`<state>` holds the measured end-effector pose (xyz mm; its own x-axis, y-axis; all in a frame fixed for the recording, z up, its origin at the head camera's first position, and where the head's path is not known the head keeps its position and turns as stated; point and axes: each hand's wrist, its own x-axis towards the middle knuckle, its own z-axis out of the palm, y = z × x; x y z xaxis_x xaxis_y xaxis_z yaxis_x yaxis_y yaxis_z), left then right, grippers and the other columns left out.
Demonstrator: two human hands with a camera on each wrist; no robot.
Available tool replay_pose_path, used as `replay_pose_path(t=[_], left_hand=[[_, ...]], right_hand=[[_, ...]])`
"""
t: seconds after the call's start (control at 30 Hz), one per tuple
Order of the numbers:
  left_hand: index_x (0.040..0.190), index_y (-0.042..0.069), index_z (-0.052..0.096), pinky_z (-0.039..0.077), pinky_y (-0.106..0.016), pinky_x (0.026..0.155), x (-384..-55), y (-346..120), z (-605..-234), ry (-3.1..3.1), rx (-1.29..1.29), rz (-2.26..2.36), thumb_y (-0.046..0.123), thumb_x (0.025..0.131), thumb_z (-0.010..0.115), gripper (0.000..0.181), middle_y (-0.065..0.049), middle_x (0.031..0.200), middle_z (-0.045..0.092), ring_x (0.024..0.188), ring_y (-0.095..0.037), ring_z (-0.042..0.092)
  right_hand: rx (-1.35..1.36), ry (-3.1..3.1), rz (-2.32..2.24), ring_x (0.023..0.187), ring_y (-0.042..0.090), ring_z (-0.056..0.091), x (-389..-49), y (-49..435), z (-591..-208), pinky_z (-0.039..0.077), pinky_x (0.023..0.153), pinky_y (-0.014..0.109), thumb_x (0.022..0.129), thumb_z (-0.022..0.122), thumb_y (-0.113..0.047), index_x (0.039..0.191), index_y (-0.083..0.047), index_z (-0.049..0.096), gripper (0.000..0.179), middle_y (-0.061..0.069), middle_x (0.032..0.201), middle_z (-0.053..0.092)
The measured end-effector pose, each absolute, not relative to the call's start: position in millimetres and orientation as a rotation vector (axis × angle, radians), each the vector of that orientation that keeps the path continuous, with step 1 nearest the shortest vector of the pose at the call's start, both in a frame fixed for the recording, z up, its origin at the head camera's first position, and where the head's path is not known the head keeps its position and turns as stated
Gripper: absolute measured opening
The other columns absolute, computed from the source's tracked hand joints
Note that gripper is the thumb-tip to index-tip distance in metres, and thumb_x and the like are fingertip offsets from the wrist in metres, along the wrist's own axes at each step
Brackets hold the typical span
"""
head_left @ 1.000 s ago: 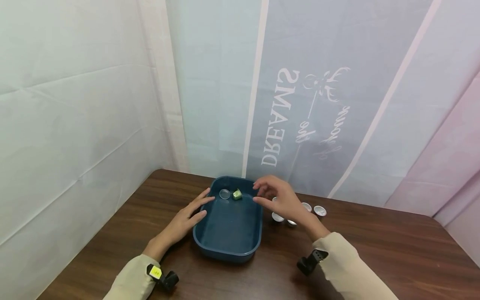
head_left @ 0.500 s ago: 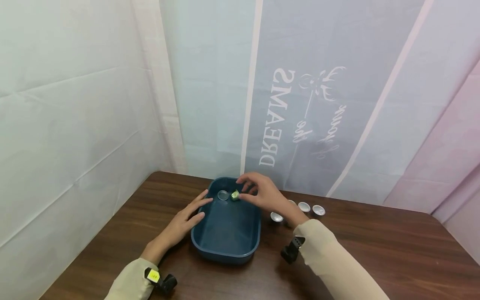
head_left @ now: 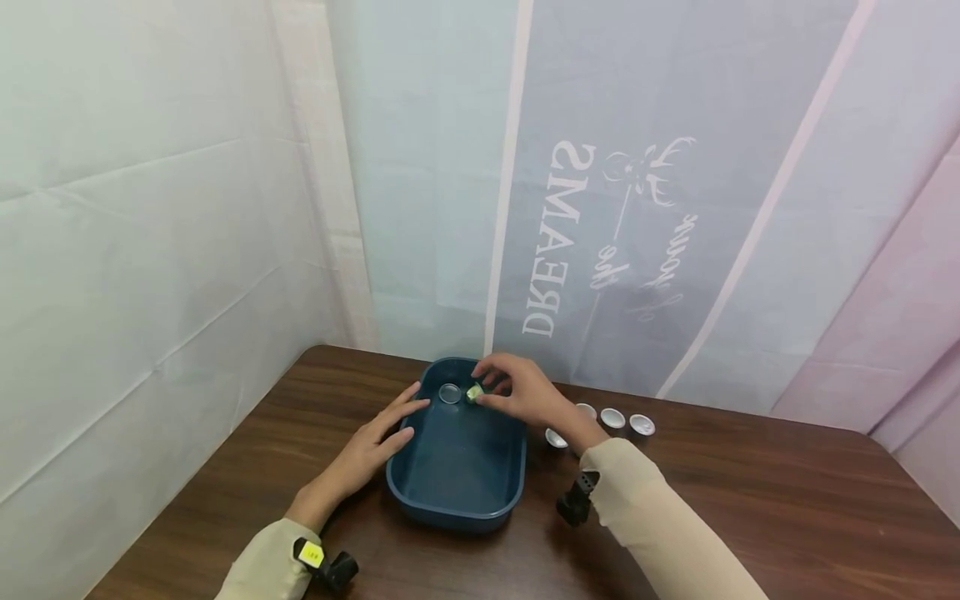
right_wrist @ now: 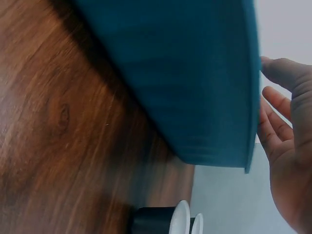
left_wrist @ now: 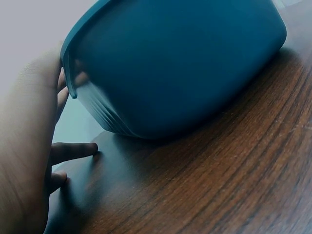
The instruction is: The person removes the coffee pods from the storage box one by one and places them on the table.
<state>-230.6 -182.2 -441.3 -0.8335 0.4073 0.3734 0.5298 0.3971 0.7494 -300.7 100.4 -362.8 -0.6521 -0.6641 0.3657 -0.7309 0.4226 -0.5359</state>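
A deep blue tray [head_left: 457,483] stands on the table. My left hand [head_left: 367,446] lies along its left wall, fingers fairly straight, some tips over the rim. Two fingers [left_wrist: 73,152] of that hand extend low beside the tray in the left wrist view. Reaching over the right wall, my right hand [head_left: 521,390] has thumb and bent fingers around a small green coffee capsule [head_left: 474,392] at the tray's far end. A round clear piece [head_left: 450,393] lies left of the capsule. In the right wrist view the tray wall [right_wrist: 195,87] hides the fingertips.
Right of the tray, beside my right forearm, stand several coffee capsules with pale tops [head_left: 612,417]; a dark-bodied capsule [right_wrist: 153,220] shows low in the right wrist view. Behind the brown wooden table [head_left: 720,483] hangs a printed curtain [head_left: 622,208].
My right hand has moved left and in over the tray, its thumb and fingers coming to the green capsule. The left hand has stayed at the tray's wall.
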Motion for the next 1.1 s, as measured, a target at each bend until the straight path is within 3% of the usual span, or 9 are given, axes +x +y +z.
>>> replay_pose_path(t=[0.2,0.47,0.7,1.1], left_hand=[[0.146,0.018,0.041,0.022,-0.065,0.103,-230.6,-181.1,-440.8,-2.495,-0.86,-1.456,0.011,0.101,0.046,0.046,0.002,0.158,0.018,0.143,-0.027,0.018],[0.146,0.019,0.041,0.023,-0.064,0.103,-230.5,-181.5,-441.4,-2.513,-0.862,-1.415,0.017,0.102,0.045,0.044,0.006,0.158,0.017,0.143,-0.023,0.018],[0.145,0.009,0.041,0.023,-0.064,0.103,-213.2,-173.6,-411.4,-2.522,-0.864,-1.473,0.01,0.101,0.046,0.044,-0.013,0.157,0.019,0.141,-0.035,0.019],[0.147,0.023,0.04,0.024,-0.063,0.104,-232.1,-182.0,-441.5,-2.515,-0.86,-1.426,0.017,0.102,0.046,0.045,0.008,0.158,0.017,0.143,-0.022,0.018]], right_hand=[[1.29,-2.629,1.012,0.103,0.025,0.06,-307.5,98.3,-370.1,0.051,0.084,0.033,0.085,0.073,-0.01,0.117,-0.008,0.061,0.035,0.009,0.116,0.06],[1.339,-2.691,0.913,0.109,0.021,0.057,-317.4,91.6,-373.0,0.05,0.088,0.035,0.084,0.073,-0.007,0.122,-0.007,0.06,0.04,0.002,0.118,0.058],[1.409,-2.775,0.737,0.111,0.026,0.056,-321.1,87.1,-368.7,0.049,0.089,0.04,0.085,0.072,-0.006,0.123,-0.008,0.06,0.04,0.007,0.121,0.058],[1.428,-2.762,0.634,0.105,0.024,0.056,-322.1,88.6,-365.5,0.05,0.086,0.038,0.085,0.072,-0.005,0.119,-0.008,0.063,0.036,0.004,0.117,0.059]])
